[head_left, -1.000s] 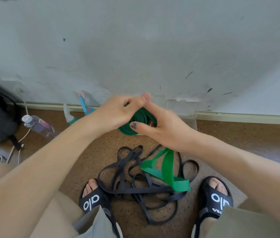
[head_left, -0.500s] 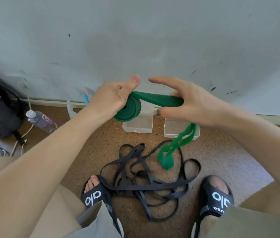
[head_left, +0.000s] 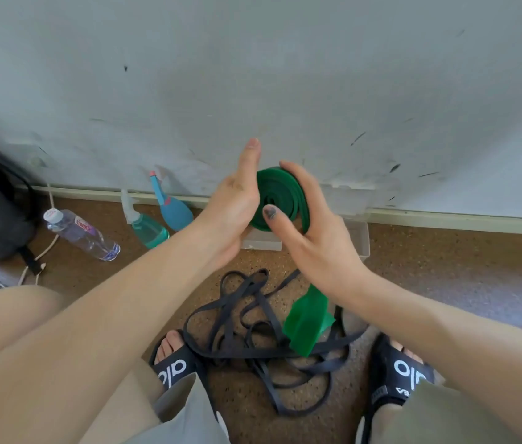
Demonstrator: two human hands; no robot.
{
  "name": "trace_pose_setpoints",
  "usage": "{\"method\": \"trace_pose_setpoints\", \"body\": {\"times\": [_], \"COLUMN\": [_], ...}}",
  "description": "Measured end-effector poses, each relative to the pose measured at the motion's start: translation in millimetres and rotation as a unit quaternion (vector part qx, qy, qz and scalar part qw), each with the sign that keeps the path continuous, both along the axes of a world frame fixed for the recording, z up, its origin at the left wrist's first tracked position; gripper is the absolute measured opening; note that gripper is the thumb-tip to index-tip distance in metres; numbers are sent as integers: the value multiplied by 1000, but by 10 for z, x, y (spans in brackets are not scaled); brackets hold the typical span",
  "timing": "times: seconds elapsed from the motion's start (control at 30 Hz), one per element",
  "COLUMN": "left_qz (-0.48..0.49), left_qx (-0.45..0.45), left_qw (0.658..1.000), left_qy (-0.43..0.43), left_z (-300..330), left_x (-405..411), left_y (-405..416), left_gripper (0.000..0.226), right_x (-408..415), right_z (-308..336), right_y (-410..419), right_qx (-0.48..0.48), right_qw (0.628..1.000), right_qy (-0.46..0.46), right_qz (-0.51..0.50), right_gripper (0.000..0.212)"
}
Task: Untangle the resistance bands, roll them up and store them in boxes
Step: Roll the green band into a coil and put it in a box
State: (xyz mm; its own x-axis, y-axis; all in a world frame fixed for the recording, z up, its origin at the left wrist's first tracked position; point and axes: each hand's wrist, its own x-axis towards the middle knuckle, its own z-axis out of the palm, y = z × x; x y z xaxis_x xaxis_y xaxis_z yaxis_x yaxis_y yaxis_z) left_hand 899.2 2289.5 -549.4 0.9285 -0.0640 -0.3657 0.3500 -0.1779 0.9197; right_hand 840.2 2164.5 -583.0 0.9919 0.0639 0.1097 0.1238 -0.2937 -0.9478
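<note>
I see green resistance band mostly coiled, held above clear boxes; left hand presses flat, right hand curls round roll. Tail loose; black bands tangled on floor, unstored.

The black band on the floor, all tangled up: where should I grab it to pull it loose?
Probably pinch the black band at the free loop nearest you, coming from above with your fingers. That loop lies flat and alone on the floor, while the middle is crossed strands partly under the green band's hanging tail. Both hands are busy rolling the green one now.
</note>
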Motion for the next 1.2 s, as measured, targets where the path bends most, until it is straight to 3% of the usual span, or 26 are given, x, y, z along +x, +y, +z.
{"method": "trace_pose_setpoints", "body": {"times": [0.13,0.2,0.27,0.33,0.43,0.5,0.63,0.77,0.9,1.0,1.1,1.2], "left_qz": [-117,-213,-290,-270,-202,-175,-112,-27,26,50,-25,-209], "left_qx": [124,201,259,303,330,325,285,250,230,180,169,247], "left_qw": [980,946,907,891,881,882,907,929,941,967,979,934], "left_qy": [-106,-138,-161,-205,-272,-294,-289,-271,-248,-175,-107,-151], "left_z": [142,199,128,25,-21,29,105,172,147,116,169,152], "left_x": [84,77,33,-27,-43,-14,51,118,74,51,130,145], "left_y": [167,235,253,221,191,218,289,285,162,63,95,209], "left_gripper": [63,55,66,81,88,82,95,81,82,82,75,76], "right_x": [149,190,193,176,183,219,305,222,-14,-42,29,93], "right_z": [100,123,134,157,215,295,460,454,211,116,130,115], "right_y": [-212,-277,-292,-268,-210,-216,-358,-306,-13,55,-36,-179], "right_qx": [-40,-96,-171,-213,-196,-178,-162,-151,-48,6,-13,-86], "right_qw": [994,980,958,946,954,959,970,976,992,997,997,986], "right_qy": [18,46,63,66,82,88,78,57,18,-1,10,45], "right_qz": [105,170,219,236,213,200,167,144,117,73,78,134], "right_gripper": [52,53,51,49,69,80,90,83,82,70,62,65]}}
